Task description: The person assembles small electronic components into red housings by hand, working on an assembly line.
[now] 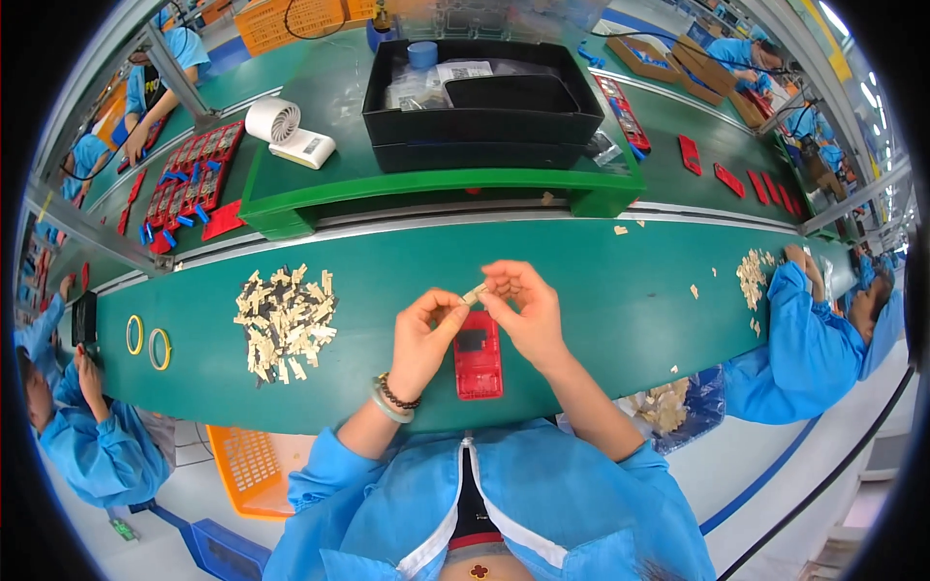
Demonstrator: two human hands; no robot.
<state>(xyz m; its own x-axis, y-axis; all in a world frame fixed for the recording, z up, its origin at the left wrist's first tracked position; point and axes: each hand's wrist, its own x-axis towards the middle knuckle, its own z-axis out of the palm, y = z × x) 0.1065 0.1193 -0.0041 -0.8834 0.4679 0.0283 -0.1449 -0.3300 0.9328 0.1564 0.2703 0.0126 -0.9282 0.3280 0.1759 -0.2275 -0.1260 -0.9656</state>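
Observation:
In front of me my left hand (426, 334) and my right hand (528, 310) meet above the green table. Between their fingertips they pinch a small cream-coloured piece (474, 293), flat and narrow; its exact kind is too small to make out. Just below the hands a red plastic housing (480, 376) lies on the table, with a dark rectangular patch in its upper part. Left of my left hand is a loose pile of small cream and black pieces (287, 324), similar in colour to the held one.
A black bin (484, 131) stands on a green raised shelf (441, 186) beyond my hands, beside a white handheld fan (274, 121). Tape rolls (160, 350) lie at far left. Co-workers sit on both sides; cream scraps (666, 405) fill a bag under the right edge.

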